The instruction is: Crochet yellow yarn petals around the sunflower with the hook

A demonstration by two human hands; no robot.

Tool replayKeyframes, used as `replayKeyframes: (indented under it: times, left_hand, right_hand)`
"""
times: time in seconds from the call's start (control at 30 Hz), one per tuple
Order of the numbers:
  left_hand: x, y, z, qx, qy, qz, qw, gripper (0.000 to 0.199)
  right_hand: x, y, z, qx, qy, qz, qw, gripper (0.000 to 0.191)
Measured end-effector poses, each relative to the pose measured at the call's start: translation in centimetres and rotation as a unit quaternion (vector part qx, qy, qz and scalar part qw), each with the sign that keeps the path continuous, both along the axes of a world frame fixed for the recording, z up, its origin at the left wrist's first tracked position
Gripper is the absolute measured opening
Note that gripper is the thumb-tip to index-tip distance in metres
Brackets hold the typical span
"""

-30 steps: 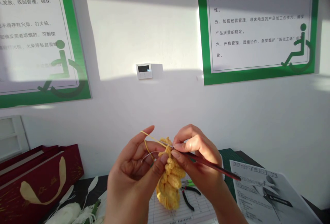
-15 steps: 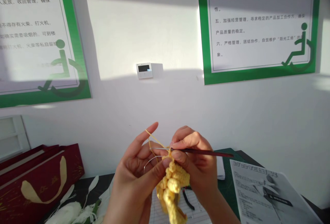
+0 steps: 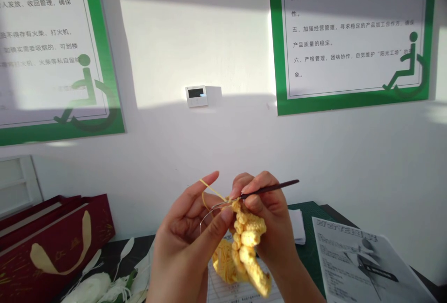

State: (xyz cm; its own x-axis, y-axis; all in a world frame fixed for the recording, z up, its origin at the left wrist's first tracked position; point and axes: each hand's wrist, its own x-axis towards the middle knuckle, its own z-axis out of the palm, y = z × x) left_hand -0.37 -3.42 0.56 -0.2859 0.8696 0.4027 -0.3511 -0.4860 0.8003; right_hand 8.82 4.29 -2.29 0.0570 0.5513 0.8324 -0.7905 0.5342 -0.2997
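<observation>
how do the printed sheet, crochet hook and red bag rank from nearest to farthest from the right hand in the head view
1. Crochet hook: held in the right hand
2. Printed sheet: to that hand's right
3. Red bag: far left, beyond the left hand

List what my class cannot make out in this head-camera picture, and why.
All in the head view:
Hook: tip too small to tell if it catches the yarn.
Lined sheet: partly hidden by the yellow crochet piece, cut by the bottom edge.
Leaflet: small print too blurred to read.
Left poster: line beginnings cut off by the left edge.
</observation>
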Motion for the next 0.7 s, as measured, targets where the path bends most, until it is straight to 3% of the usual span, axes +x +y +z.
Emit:
replayKeyframes:
  times: [0.13, 0.27, 0.47, 0.7]
  left_hand:
    - [0.3, -0.1, -0.2, 0.028, 0.031, 0.039, 0.998, 0.045]
    - [0.4, -0.3, -0.3, 0.044, 0.053, 0.056, 0.996, 0.039]
    - [0.3, -0.3, -0.1, 0.048, 0.052, 0.054, 0.996, 0.034]
    - [0.6, -0.8, 0.2, 0.049, 0.049, 0.075, 0.995, 0.031]
  right_hand:
    - [0.6, 0.2, -0.1, -0.014, -0.016, 0.073, 0.997, 0.018]
    - [1.1, -0.1, -0.1, -0.022, -0.028, 0.093, 0.995, 0.019]
    - [1.9, 0.0, 0.1, -0.004, -0.058, 0.011, 0.998, 0.024]
    - [3.0, 0.4, 0.5, 0.092, -0.071, -0.11, 0.987, 0.011]
